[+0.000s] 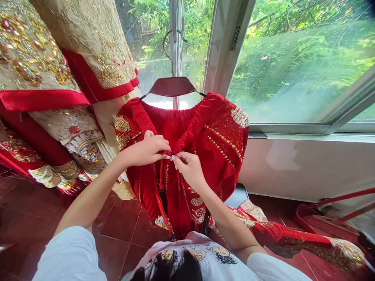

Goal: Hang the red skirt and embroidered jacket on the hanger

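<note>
A red garment (187,195) with gold beading and embroidery hangs in front of me on a dark red hanger (173,86). My left hand (150,149) pinches the edge of its front opening just below the neckline. Right beside it, my right hand (189,168) pinches the opposite edge, so the fingertips of both hands nearly meet. Something small and dark sits between the fingertips, too small to make out. Below the hands, thin red cords hang down the front of the garment.
Cream and red garments with gold sequins (96,47) hang close on the left. A sliding window (293,78) fills the back right above a white wall (278,164). Another red and gold garment (293,236) stretches out at the lower right, near a red metal frame (304,218).
</note>
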The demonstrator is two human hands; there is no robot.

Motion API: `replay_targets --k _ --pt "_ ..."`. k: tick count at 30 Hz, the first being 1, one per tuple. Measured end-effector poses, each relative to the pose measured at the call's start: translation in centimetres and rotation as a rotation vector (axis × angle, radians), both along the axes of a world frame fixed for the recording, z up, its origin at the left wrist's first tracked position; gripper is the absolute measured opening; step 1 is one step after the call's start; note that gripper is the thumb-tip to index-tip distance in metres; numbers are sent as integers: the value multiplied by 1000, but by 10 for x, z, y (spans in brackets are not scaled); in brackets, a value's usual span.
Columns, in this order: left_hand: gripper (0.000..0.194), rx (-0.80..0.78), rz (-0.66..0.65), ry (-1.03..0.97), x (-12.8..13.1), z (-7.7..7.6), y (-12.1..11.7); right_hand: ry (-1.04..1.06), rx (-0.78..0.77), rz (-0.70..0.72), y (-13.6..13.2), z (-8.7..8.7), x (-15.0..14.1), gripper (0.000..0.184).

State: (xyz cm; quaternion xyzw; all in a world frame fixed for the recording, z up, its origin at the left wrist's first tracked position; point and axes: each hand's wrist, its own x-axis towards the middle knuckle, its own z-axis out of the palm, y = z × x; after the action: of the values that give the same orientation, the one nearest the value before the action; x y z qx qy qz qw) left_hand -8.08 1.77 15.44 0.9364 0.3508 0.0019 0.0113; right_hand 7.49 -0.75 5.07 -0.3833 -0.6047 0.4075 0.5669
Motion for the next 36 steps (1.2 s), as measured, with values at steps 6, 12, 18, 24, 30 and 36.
replay_targets --k 6,12,18,24,30,36 --pt "24 127 -60 54 3 11 -9 -107 -5 -118 -3 -27 -3 25" --pt "25 158 52 -20 -32 29 -18 -580 -191 -51 -22 -85 18 28" --pt "45 148 257 -276 -38 33 -14 -552 156 -554 -50 4 61 24" --pt "78 756 900 -596 0 -4 27 -556 298 -1011 21 75 29 74" --pt "60 764 941 -589 -23 0 15 -665 205 -996 57 73 55 56" --pt "47 601 994 -430 -83 62 9 -800 245 -727 67 107 146 39"
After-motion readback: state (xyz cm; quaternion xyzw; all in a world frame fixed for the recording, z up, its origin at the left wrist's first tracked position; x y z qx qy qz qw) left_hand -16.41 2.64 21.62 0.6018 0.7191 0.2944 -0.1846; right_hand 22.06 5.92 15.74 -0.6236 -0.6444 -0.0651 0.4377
